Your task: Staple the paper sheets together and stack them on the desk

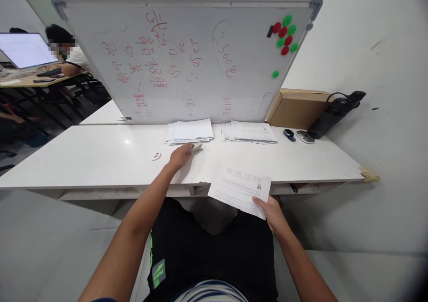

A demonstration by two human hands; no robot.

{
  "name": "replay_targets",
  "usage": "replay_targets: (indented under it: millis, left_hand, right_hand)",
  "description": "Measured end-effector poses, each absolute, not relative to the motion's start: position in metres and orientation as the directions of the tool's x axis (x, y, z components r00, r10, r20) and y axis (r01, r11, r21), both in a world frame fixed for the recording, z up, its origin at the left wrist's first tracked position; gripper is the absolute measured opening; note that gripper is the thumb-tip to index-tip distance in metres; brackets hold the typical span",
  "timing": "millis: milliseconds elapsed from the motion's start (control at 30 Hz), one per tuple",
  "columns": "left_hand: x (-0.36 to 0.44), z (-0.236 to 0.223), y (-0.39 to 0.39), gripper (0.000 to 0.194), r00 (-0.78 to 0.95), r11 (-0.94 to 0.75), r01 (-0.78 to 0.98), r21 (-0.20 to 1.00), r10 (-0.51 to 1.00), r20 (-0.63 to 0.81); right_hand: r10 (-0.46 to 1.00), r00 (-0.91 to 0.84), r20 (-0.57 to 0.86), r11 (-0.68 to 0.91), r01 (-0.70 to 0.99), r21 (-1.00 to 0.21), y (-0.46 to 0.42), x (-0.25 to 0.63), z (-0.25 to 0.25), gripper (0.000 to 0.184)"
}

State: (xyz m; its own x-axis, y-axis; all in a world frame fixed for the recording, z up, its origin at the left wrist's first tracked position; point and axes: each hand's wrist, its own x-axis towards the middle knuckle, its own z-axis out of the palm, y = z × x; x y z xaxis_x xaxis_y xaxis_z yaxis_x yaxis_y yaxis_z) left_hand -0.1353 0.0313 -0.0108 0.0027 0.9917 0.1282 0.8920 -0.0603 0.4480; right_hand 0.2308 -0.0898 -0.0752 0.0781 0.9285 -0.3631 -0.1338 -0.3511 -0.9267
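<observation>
My left hand [181, 155] is closed around a small pale stapler [197, 147], low over the white table [117, 159]. Its front end sticks out past my fingers to the right. Printed paper [239, 188] is pinched by its lower right corner in my right hand [274, 213], thumb on top, over the table's front edge. I cannot tell whether it is one sheet or more. Just beyond my left hand lies a stack of white paper [190, 131]. To the right of that stack is a second one of printed sheets [249, 132].
A whiteboard [200, 70] with red writing and round magnets stands along the back. At the right are a cardboard box [297, 109], a dark bottle [334, 117], a mouse [305, 136] and a watch [289, 134]. A small white curved item [156, 155] lies left. Another person sits far left.
</observation>
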Motion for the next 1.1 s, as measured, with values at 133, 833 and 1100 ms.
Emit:
replay_targets:
  millis: [133, 833, 1100]
  left_hand:
    - [-0.134, 0.001, 0.016, 0.038, 0.193, -0.194, 0.851, 0.489, 0.98, 0.054]
    - [-0.094, 0.017, 0.019, 0.052, 0.164, -0.176, 0.811, 0.558, 0.984, 0.073]
    - [-0.083, 0.0, 0.046, 0.061, 0.158, -0.145, 0.857, 0.495, 0.987, 0.017]
  right_hand:
    - [0.919, -0.037, -0.392, -0.39, -0.224, -0.893, -0.093, 0.232, -0.062, 0.045]
    - [0.936, -0.084, -0.341, -0.346, -0.059, -0.936, -0.072, 0.21, -0.073, 0.049]
    - [0.947, -0.132, -0.292, -0.302, -0.063, -0.951, -0.075, 0.207, -0.052, 0.05]
